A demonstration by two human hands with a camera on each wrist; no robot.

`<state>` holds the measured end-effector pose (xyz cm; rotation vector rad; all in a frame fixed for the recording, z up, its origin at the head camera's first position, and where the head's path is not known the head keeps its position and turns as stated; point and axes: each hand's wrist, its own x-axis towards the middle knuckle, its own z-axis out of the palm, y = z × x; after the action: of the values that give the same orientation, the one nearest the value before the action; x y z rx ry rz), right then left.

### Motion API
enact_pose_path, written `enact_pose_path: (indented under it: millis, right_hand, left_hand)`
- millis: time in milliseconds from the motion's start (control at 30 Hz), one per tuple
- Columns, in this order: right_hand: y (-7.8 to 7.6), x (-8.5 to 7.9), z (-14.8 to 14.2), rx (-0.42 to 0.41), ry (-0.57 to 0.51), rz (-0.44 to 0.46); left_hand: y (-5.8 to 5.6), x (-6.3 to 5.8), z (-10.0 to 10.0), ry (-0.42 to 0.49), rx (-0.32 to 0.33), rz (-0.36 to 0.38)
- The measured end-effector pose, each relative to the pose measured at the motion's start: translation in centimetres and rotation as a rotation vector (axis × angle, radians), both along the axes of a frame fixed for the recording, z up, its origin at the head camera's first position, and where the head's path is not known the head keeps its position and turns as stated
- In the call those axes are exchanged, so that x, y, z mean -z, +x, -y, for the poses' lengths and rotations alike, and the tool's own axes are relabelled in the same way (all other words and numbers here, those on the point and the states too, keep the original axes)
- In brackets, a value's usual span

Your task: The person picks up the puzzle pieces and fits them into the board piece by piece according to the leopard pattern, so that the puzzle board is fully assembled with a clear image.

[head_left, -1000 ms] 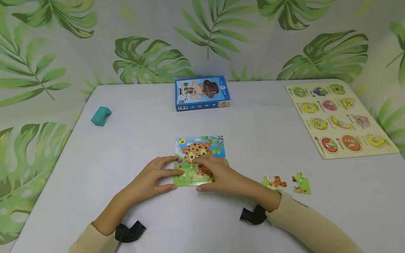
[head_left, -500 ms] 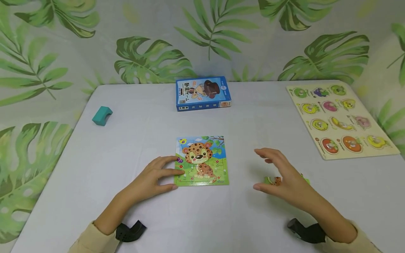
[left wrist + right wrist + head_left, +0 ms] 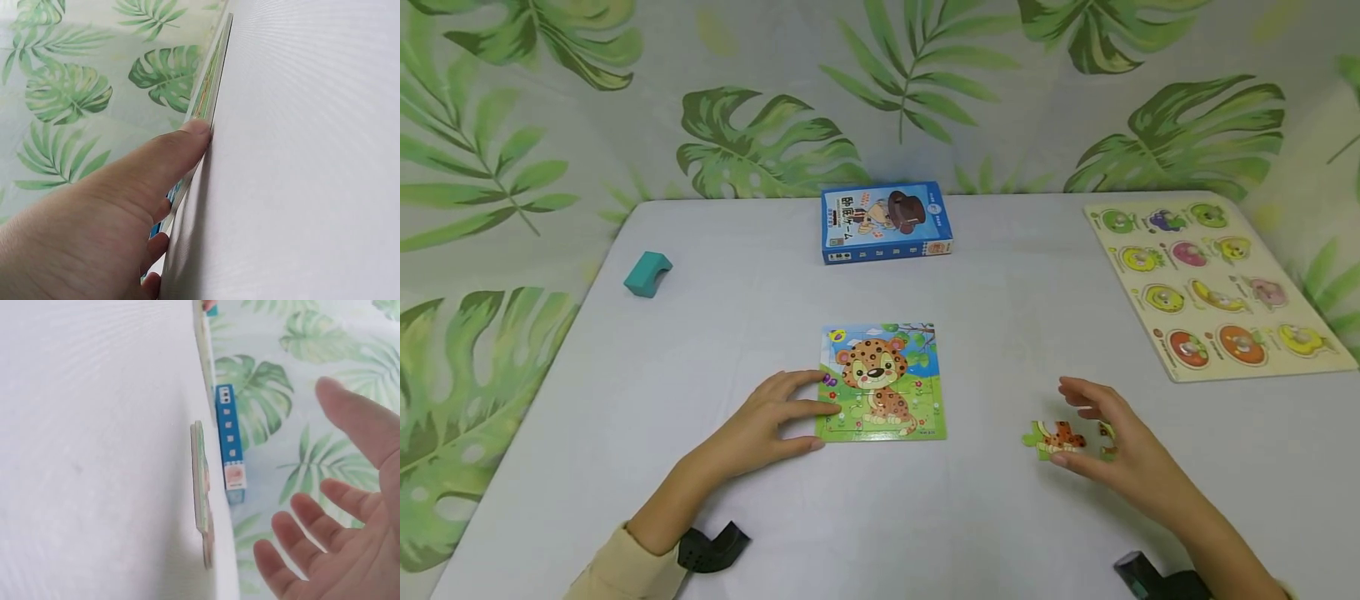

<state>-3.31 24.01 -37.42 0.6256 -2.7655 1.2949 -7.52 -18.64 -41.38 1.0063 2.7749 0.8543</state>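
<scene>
A square leopard jigsaw puzzle lies flat near the table's middle. My left hand touches its left edge, the fingertips on the picture and the thumb at the lower left corner. In the left wrist view the thumb lies against the puzzle's thin edge. Over to the right, my right hand hovers with spread, relaxed fingers and holds nothing. Below it are two loose jigsaw pieces: a spotted one in plain sight, and a second piece mostly hidden behind the hand.
At the back of the white table lies a blue card-game box. A teal arch block sits at the left. A wooden fruit peg board occupies the right side. A leaf-print cloth hangs behind.
My right hand has left the puzzle and moved right, over the loose pieces, uncovering the leopard picture. My left hand has stayed at the puzzle's left edge.
</scene>
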Motion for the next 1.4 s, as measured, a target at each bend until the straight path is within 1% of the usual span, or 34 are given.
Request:
enact_pose_path:
  millis: [100,167,267,400,533,700,833,1000,1200,1267,1400]
  right_hand:
    - [-0.3,0.7,-0.5,-0.019,0.007,0.001]
    - [-0.4,1.0,-0.7,-0.030,0.018,0.017]
    - [-0.5,1.3,-1.1,-0.038,0.043,0.046]
    - [-0.6,1.6,-1.6,-0.048,0.087,0.053]
    - [-0.7,2.0,-1.9,-0.073,0.143,0.028]
    - [-0.8,2.3,-2.1,-0.102,0.218,-0.029]
    - [-0.8,2.4,-2.2,-0.119,0.240,-0.066]
    - [-0.8,2.4,-2.0,-0.128,0.273,-0.124]
    - [-0.8,2.7,-1.5,-0.137,0.273,-0.186]
    - [-0.8,2.8,-1.4,-0.132,0.267,-0.190]
    - [-0.7,2.6,-1.2,-0.116,0.251,-0.168]
  left_hand:
    - [0.0,0.0,0.0,0.005,0.002,-0.011]
    - [0.0,0.0,0.0,0.008,0.005,-0.020]
    - [0.0,0.0,0.0,0.004,0.010,-0.023]
    - [-0.1,0.1,0.0,-0.004,0.014,-0.017]
    - [-0.2,0.0,0.0,-0.001,0.015,-0.018]
    - [-0.2,0.0,-0.1,0.000,0.015,-0.012]
    - [-0.1,0.0,-0.1,-0.004,0.007,-0.006]
    - [-0.1,0.0,0.0,0.006,0.005,-0.017]
    - [0.0,0.0,0.0,0.024,0.010,-0.014]
    - [0.0,0.0,0.0,0.022,0.011,-0.013]
    - [0.0,-0.1,-0.1,0.019,0.010,-0.008]
